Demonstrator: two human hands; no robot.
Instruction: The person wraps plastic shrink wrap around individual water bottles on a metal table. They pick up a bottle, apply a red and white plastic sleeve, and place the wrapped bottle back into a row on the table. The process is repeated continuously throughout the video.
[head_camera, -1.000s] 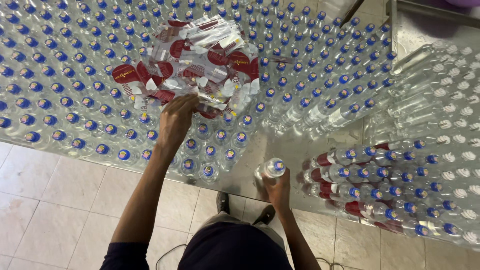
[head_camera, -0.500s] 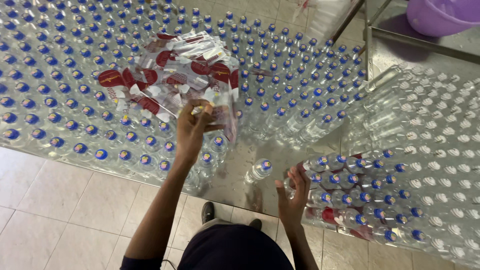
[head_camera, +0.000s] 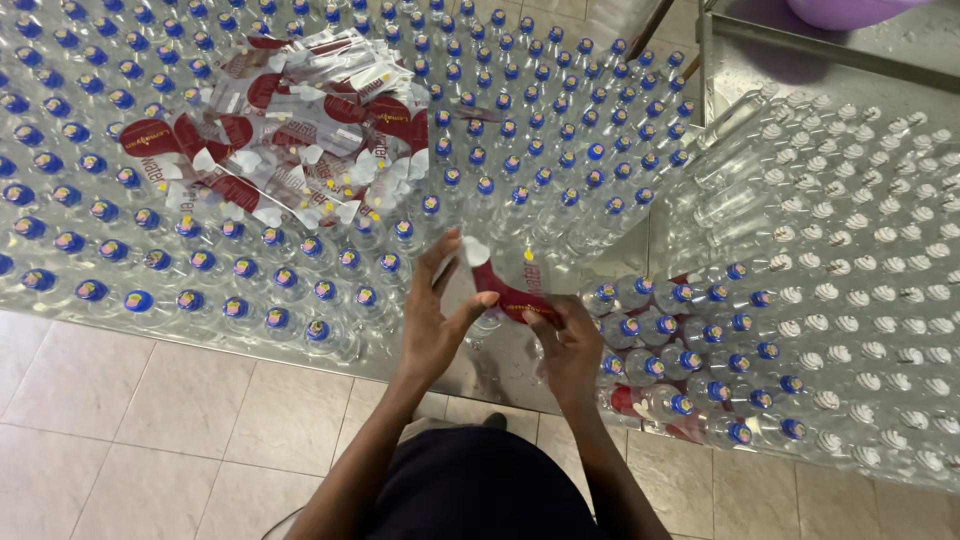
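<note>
Both hands hold one red and clear label sleeve (head_camera: 508, 292) just below the pile of labels (head_camera: 285, 130): the left hand (head_camera: 437, 320) pinches its upper end, the right hand (head_camera: 566, 345) grips its lower end. The bottle under the sleeve is hard to make out

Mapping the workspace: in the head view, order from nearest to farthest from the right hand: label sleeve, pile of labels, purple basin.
1. Label sleeve: held at the right hand, centre.
2. Pile of labels: on the capped bottles, upper left.
3. Purple basin: top right corner.
</note>
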